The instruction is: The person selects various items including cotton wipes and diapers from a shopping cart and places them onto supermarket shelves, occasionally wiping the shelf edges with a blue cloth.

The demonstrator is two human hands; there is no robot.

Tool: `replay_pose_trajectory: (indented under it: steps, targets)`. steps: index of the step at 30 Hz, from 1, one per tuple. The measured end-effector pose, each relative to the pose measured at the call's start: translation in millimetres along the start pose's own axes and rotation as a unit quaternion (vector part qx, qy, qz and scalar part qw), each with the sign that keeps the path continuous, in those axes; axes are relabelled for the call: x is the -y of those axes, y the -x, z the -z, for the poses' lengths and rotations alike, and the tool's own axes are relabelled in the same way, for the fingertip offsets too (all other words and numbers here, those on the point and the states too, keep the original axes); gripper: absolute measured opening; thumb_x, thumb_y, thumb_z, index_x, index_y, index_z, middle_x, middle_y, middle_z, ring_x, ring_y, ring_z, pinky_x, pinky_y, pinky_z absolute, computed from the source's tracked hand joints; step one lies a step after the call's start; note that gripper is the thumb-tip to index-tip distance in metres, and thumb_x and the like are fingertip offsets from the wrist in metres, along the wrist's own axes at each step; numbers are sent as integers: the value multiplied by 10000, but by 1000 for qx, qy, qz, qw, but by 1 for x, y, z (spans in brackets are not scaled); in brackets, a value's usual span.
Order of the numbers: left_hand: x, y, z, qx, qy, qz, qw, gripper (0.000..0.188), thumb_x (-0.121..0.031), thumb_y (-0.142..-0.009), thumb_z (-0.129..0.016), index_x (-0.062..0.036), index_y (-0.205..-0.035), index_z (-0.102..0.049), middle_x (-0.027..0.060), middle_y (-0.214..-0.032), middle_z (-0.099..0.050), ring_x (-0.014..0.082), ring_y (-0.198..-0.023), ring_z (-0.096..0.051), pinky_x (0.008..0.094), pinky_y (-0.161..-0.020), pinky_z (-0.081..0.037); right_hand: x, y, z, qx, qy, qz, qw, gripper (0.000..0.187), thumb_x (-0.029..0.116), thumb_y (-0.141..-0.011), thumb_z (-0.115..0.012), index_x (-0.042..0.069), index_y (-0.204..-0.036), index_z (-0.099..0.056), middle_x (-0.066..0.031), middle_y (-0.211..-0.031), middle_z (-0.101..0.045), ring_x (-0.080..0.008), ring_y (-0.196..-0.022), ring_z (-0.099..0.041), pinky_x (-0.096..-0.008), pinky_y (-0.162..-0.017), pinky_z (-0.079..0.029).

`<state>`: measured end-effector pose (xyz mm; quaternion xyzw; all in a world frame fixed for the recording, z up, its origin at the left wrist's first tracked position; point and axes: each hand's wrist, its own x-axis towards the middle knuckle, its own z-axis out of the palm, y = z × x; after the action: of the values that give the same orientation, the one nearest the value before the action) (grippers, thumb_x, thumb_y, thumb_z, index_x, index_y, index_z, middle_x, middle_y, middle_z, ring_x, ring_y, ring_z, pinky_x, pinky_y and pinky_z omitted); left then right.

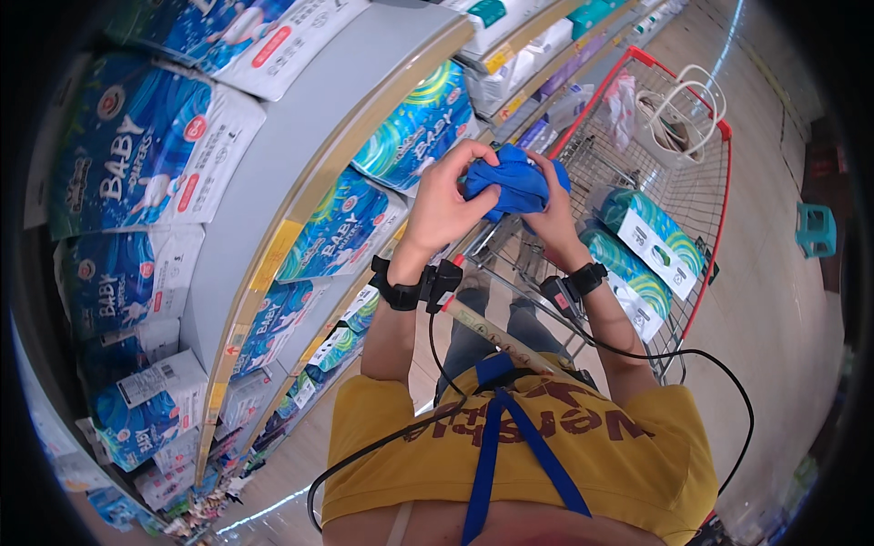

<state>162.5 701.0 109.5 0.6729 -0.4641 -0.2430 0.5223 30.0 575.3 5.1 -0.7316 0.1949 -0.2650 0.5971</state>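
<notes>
A crumpled blue cloth (517, 187) is bunched up between my two hands, in front of the shelf. My left hand (448, 198) pinches it from the left, with thumb and fingers curled on the fabric. On the other side my right hand (555, 211) grips the cloth, its fingers partly hidden behind it. Just beyond the cloth sits a blue and green diaper pack (417, 127) on the shelf. Black bands with small boxes circle both wrists.
A red-rimmed wire shopping cart (722, 191) stands ahead to the right. It holds diaper packs (657, 238) and a white handled bag (672, 136). Shelves (273, 155) stacked with diaper packs run along my left. A teal stool (815, 230) is on the floor far right. Black cables hang from my wrists.
</notes>
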Motion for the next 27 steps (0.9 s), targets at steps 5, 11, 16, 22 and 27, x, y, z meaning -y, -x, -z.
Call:
replay_pose_trajectory:
  steps: [5, 11, 16, 22, 27]
  targets:
    - [-23, 39, 77, -160, 21, -26, 987, 360, 107, -811, -576, -4, -1146, -508, 56, -1092, -556, 101, -955, -534, 221, -838, -425, 72, -26, -69, -35, 24, 126, 991, 656, 124, -669, -758, 77, -1254, -464, -141, -1046, -633, -247, -978, -638, -319, -831, -483]
    - [-33, 103, 197, -326, 25, -40, 944, 366, 13, -871, -548, 12, -1232, -488, 103, -1202, -535, 151, -1128, -488, 267, -973, -358, 173, -48, -179, 81, 89, 127, 984, 509, 127, -716, -694, 71, -1186, -506, -136, -1023, -650, -236, -942, -649, -315, -814, -488]
    - [-33, 178, 284, -542, -110, -83, 829, 403, -85, -914, -567, -41, -1299, -457, 96, -1176, -565, 170, -1013, -564, 260, -783, -469, 241, -45, -307, 87, 56, 220, 970, 586, 119, -705, -724, 111, -1242, -490, -154, -1114, -605, -315, -958, -639, -328, -799, -498]
    - [21, 236, 346, -486, -265, 71, 829, 272, -182, -906, -583, -31, -1132, -610, 154, -1131, -610, 276, -1107, -563, 345, -922, -436, 224, -25, -413, 97, 354, 373, 852, 754, 212, -684, -759, 205, -1360, -424, -106, -1331, -441, -310, -1164, -467, -542, -928, -390]
    - [45, 224, 346, -362, -361, 123, 850, 310, -232, -833, -658, -68, -1096, -654, 153, -1180, -619, 323, -1145, -558, 373, -943, -450, 198, -40, -420, 209, 328, 304, 870, 478, 125, -687, -725, 179, -1154, -632, -20, -1224, -560, -298, -1070, -514, -446, -847, -441]
